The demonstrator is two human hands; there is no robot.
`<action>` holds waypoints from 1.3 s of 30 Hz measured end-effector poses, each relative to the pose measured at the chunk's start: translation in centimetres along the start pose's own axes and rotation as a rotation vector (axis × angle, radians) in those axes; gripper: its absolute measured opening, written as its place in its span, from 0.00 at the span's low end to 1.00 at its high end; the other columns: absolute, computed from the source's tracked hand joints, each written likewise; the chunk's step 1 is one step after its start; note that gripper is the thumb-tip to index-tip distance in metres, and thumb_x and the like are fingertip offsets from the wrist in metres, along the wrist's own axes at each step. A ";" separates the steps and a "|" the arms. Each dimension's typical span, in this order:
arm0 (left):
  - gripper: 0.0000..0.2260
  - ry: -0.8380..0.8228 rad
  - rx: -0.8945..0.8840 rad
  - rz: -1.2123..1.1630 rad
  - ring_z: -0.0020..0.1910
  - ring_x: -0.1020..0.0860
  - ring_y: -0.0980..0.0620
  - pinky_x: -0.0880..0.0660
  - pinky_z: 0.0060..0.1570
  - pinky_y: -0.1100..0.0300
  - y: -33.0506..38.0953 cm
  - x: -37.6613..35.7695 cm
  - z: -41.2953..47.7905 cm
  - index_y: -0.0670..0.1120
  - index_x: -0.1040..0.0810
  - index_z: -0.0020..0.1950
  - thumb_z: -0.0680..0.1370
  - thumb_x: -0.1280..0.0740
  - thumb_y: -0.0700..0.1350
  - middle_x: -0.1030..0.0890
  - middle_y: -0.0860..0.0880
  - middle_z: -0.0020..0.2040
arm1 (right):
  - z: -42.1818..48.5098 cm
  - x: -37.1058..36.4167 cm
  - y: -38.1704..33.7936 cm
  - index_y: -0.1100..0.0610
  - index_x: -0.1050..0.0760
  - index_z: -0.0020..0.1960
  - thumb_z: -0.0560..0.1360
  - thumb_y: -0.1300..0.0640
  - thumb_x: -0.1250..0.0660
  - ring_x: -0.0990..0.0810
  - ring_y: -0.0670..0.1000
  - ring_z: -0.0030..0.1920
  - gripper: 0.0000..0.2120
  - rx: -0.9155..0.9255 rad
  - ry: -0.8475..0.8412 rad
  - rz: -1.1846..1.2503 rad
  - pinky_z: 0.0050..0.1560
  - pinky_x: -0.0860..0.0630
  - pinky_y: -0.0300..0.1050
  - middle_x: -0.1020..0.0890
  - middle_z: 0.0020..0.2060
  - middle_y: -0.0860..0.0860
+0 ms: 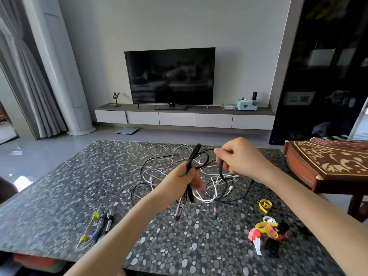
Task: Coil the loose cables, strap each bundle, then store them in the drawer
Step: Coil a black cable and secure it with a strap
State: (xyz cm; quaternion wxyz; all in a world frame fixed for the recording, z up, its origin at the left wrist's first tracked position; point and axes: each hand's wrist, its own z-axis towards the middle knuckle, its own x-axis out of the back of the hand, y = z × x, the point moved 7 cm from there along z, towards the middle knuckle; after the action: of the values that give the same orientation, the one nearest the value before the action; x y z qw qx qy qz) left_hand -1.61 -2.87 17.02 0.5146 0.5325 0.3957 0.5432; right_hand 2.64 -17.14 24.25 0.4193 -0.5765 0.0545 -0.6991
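Nearest me, a strapped cable bundle (99,226) lay at the left of the counter (69,176), with loose straps (266,232) at its right. Above mid-counter, the left hand (185,180) gripped a folded black cable (194,154), and the right hand (241,156) pinched its next stretch just beside. The tangled cables (151,180), white and black, lay beneath and beyond them.

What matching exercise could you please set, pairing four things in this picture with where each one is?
Things:
1. black cable
2. strapped cable bundle
3. coloured straps
4. tangled cables

Places:
A. near right part of the pebble-patterned table
B. held up above the table
C. middle of the table
D. near left part of the table

Pairs: 1-B, 2-D, 3-A, 4-C
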 end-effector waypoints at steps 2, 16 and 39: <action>0.09 0.045 -0.024 0.029 0.53 0.20 0.47 0.25 0.58 0.54 0.0 0.0 0.3 0.38 0.29 0.56 0.83 0.47 0.40 0.16 0.48 0.47 | 0.0 -0.3 0.2 0.57 0.23 0.32 0.80 0.55 0.38 0.26 0.42 0.19 0.18 -0.053 0.007 0.153 0.21 0.35 0.29 0.23 0.19 0.46; 0.10 0.025 -0.066 -0.343 0.39 0.19 0.48 0.20 0.47 0.57 2.1 -1.8 1.2 0.40 0.28 0.50 0.83 0.48 0.38 0.19 0.45 0.38 | 1.1 -2.0 -0.3 0.64 0.20 0.34 0.78 0.57 0.35 0.26 0.47 0.21 0.17 -0.085 0.190 0.323 0.25 0.30 0.39 0.20 0.24 0.55; 0.13 0.011 -0.004 -0.641 0.25 0.35 0.55 0.28 0.31 0.60 2.8 -2.2 1.5 0.43 0.34 0.41 0.83 0.47 0.46 0.35 0.52 0.28 | 0.8 -0.5 -0.8 0.58 0.20 0.42 0.78 0.56 0.35 0.23 0.48 0.27 0.09 -0.139 0.122 0.577 0.25 0.29 0.38 0.19 0.29 0.51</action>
State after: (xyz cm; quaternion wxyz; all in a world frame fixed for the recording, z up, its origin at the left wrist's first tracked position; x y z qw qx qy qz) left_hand -0.71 -5.65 19.60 0.6584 0.3768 0.5449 0.3572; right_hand 2.90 -16.01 24.56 0.5563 -0.5212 0.2889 -0.5791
